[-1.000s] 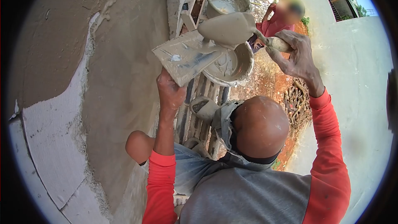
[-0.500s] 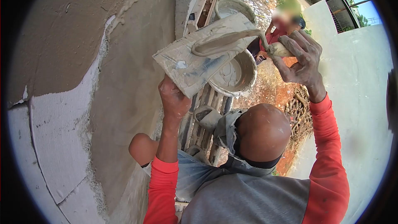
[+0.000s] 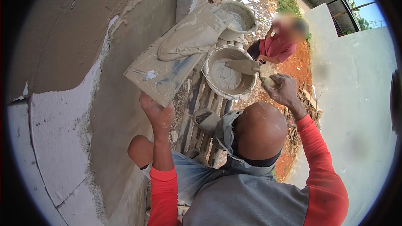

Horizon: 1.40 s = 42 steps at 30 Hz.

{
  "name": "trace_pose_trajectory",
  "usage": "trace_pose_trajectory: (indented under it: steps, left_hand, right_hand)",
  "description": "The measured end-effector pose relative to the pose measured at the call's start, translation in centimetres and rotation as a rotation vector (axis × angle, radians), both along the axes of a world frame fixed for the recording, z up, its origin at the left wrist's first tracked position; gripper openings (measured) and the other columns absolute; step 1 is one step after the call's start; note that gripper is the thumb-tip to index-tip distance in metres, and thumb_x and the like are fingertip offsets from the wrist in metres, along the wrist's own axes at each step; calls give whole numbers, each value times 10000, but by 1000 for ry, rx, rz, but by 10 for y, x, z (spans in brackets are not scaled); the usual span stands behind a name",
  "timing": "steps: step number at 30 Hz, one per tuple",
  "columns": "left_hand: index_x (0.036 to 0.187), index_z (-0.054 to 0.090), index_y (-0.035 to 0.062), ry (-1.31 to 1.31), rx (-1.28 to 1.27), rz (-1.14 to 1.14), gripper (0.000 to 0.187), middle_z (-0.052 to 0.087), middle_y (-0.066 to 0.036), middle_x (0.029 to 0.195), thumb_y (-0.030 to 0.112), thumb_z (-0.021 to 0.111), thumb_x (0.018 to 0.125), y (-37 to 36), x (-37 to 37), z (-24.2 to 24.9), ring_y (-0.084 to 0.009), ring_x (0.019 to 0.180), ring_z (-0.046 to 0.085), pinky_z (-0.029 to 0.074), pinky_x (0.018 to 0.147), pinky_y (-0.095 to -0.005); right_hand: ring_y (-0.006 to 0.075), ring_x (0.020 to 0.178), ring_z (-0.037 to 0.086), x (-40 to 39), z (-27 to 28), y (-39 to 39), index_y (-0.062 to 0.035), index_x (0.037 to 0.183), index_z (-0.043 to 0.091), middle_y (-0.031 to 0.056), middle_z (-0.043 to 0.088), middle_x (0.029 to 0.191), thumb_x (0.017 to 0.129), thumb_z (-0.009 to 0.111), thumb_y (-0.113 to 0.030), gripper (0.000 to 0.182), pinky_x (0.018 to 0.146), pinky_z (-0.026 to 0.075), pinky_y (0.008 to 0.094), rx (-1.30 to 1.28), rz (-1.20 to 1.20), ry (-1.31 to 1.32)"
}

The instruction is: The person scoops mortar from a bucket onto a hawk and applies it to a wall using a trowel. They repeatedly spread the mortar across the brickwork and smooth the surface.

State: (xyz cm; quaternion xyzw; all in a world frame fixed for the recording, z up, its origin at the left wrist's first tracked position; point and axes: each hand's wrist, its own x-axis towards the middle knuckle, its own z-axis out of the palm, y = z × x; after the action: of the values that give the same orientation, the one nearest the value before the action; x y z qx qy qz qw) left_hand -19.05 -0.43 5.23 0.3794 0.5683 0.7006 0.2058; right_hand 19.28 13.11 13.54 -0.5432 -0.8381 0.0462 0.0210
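My left hand (image 3: 158, 113) is closed under the near edge of a mortar-smeared plasterer's hawk (image 3: 142, 77), which tilts beside the wall. A thick lump of wet mortar (image 3: 184, 39) lies across its upper part. The grip beneath the board is hidden. In my right hand (image 3: 285, 91) is a trowel (image 3: 243, 66), its fingers wrapped round the handle. The mortar-coated blade hangs over the nearer bucket (image 3: 207, 77), where wet mortar (image 3: 224, 77) covers the inside.
A second bucket (image 3: 251, 27) stands behind the first. Partly plastered wall (image 3: 125, 83) runs along the left. Wooden slats (image 3: 194, 119) lie under my feet. A person in a red shirt (image 3: 278, 49) is beyond the buckets; a pale wall (image 3: 356, 100) rises at right.
The trowel has left the hawk and dropped to the right, over the nearer bucket. A mortar lump now sits on the hawk, which has shifted left. The other person has moved.
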Motion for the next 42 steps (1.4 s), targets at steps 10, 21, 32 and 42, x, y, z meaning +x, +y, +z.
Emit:
trace_pose_trajectory:
  steps: [10, 21, 32, 42]
  left_hand:
    - [1438, 442, -44, 535, -228, 379, 645, 653, -139, 1284, -40, 708, 850, -90, -12, -9, -225, 1124, 653, 526, 949, -368]
    - [1416, 511, -40, -386, 238, 371, 381, 649, -177, 1348, 115, 628, 1088, -95, -44, 74, -299, 1239, 684, 614, 1079, -463]
    - [1234, 604, -101, -481, 287, 469, 382, 718, -223, 1222, 246, 668, 1087, -88, -55, 172, -305, 1040, 781, 679, 875, -303]
    - [1262, 573, -138, -80, 650, 282, 322, 678, -255, 1260, 118, 634, 1076, -63, -89, 370, -376, 1194, 725, 683, 941, -288]
  right_hand:
    - [130, 912, 677, -128, -19, 20, 69, 1191, 769, 59, 726, 983, 1039, 725, -331, 430, 785, 551, 312, -696, 103, 781]
    - [176, 998, 706, -335, 19, -4, 33, 1357, 668, 87, 724, 1160, 1067, 673, -400, 521, 865, 610, 352, -1422, 679, 814]
    - [170, 852, 741, -404, 74, -52, 24, 1116, 704, 96, 770, 998, 1083, 670, -338, 365, 782, 611, 312, -1563, 633, 1311]
    - [201, 847, 744, -427, 290, -42, 19, 1120, 700, 121, 752, 1007, 1066, 653, -310, 337, 804, 632, 338, -1216, 1109, 1706]
